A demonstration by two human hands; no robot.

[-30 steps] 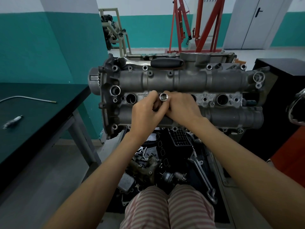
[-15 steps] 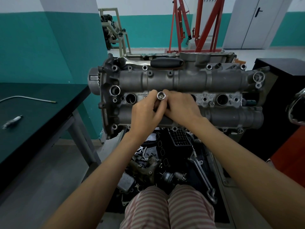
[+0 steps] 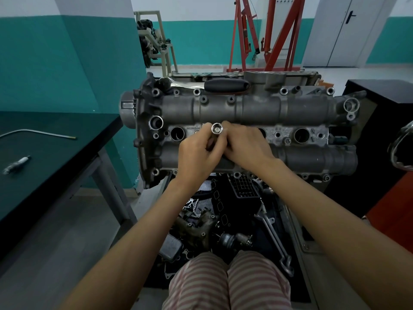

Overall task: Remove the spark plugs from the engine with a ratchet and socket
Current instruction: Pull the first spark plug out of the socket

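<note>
The grey engine head point(image 3: 245, 110) lies across the middle of the view, with open spark plug wells at the left point(image 3: 177, 133) and right point(image 3: 301, 135). Both hands meet over the second well from the left. My left hand point(image 3: 199, 153) and my right hand point(image 3: 245, 146) both grip a silver socket point(image 3: 216, 129), whose open end points up at me. Its lower end is hidden by my fingers. A ratchet point(image 3: 210, 85) with a black handle rests on the engine's far edge. One spark plug point(image 3: 16, 164) lies on the dark table at the left.
A dark green table point(image 3: 51, 157) stands at the left with a thin bent rod point(image 3: 38, 133) on it. Loose engine parts and a wrench point(image 3: 274, 238) lie on the floor under the engine. A black cabinet point(image 3: 384, 104) stands at the right, a red hoist point(image 3: 268, 34) behind.
The socket and both hands have shifted slightly to the left and up over the second well. The rest has not moved.
</note>
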